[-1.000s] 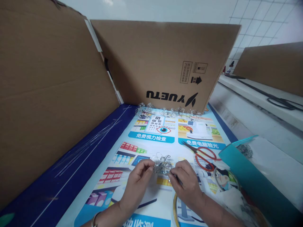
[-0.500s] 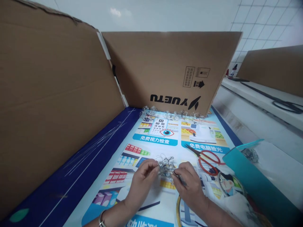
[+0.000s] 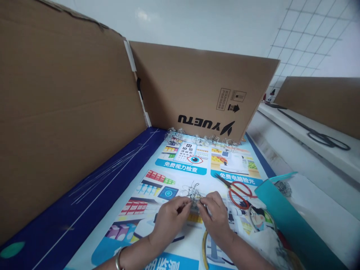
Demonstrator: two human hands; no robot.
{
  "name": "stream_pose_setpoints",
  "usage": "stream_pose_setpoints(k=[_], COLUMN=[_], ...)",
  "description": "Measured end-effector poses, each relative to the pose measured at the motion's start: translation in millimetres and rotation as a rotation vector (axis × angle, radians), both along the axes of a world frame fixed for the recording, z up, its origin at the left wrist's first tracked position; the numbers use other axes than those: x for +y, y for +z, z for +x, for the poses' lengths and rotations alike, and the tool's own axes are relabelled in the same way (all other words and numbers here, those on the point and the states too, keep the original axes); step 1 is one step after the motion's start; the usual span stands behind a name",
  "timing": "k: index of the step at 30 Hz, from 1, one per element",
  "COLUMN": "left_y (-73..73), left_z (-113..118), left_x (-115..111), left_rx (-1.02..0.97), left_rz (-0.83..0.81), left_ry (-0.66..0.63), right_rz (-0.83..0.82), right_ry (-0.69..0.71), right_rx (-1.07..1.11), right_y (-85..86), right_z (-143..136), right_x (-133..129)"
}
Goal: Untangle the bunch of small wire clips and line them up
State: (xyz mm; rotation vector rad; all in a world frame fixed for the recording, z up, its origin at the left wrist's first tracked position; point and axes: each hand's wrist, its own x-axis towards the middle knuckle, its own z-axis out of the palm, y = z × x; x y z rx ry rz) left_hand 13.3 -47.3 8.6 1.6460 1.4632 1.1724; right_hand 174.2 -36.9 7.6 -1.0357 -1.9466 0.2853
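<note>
A small tangle of thin silvery wire (image 3: 193,192) is held up between my two hands over the printed sheet, with loops sticking out at its top. My left hand (image 3: 172,218) pinches its left side between thumb and fingertips. On the other side, my right hand (image 3: 216,214) pinches the same tangle, fingers curled inward. The fingertips are close together, and the lower part of the tangle is partly hidden. Red-handled scissors (image 3: 237,190) lie just beyond my right hand. A gold-coloured ring of wire (image 3: 204,249) shows partly under my right wrist.
More wire tangles (image 3: 201,140) line the foot of the cardboard panel (image 3: 202,86). Loose straight wires (image 3: 109,170) lie on the blue border at left. A teal box or folder (image 3: 292,221) stands at right, with a wire clump (image 3: 283,188) behind its edge and a clear plastic bag (image 3: 267,240) in front.
The view has tilted and shifted slightly. My right hand has come closer to my left, and the tangle now looks narrower with loops pointing up.
</note>
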Motion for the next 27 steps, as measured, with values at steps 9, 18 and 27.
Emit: stream_pose_setpoints(k=[9, 18, 27], left_y=[12.7, 15.2, 9.7], left_z=[23.0, 35.8, 29.4], left_x=[-12.8, -11.4, -6.4], left_rx=[-0.459, -0.748, -0.679], left_rz=[-0.264, -0.437, -0.397], left_ry=[-0.033, 0.092, 0.114], right_rz=[-0.024, 0.098, 0.093], right_ry=[0.043, 0.083, 0.18], right_rx=[0.055, 0.024, 0.057], right_y=[-0.8, 2.8, 2.9], right_z=[0.6, 0.5, -0.9], right_x=[-2.3, -4.0, -5.6])
